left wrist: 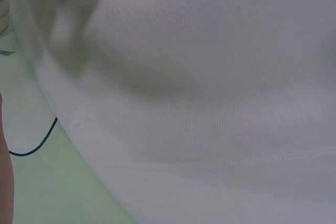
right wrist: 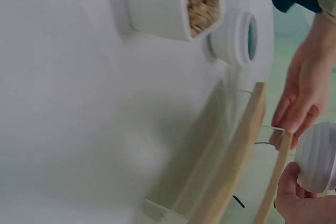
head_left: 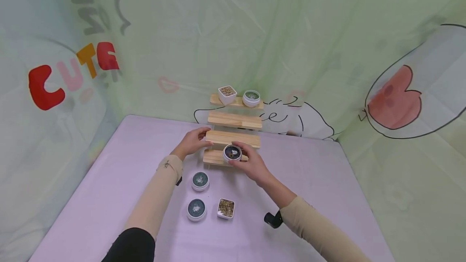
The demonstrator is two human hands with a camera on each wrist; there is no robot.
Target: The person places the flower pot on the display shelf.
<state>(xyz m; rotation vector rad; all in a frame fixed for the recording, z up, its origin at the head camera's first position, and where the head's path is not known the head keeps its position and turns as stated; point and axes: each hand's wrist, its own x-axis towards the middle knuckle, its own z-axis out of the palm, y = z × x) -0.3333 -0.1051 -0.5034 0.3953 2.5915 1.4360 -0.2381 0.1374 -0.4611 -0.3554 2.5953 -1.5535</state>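
My right hand (head_left: 253,165) holds a round white pot (head_left: 232,153) with a dark top and a pale fleck, fingers and thumb round its sides. In the head view it overlaps the lowest step of a wooden tiered shelf (head_left: 233,138). The right wrist view shows the pot (right wrist: 316,158) raised beside the shelf boards. My left hand (head_left: 191,142) grips the left end of a middle board, thumb and fingers at its edge. On the top step stand a square white pot of pebbles (head_left: 227,95) and a round green-topped pot (head_left: 251,98).
In front of the shelf, two round white pots (head_left: 200,181) (head_left: 196,209) with dark green tops stand on the pale purple tabletop (head_left: 302,189). A square pot of pebbles (head_left: 226,208) is beside them. Printed curtains (head_left: 182,43) hang close behind the table.
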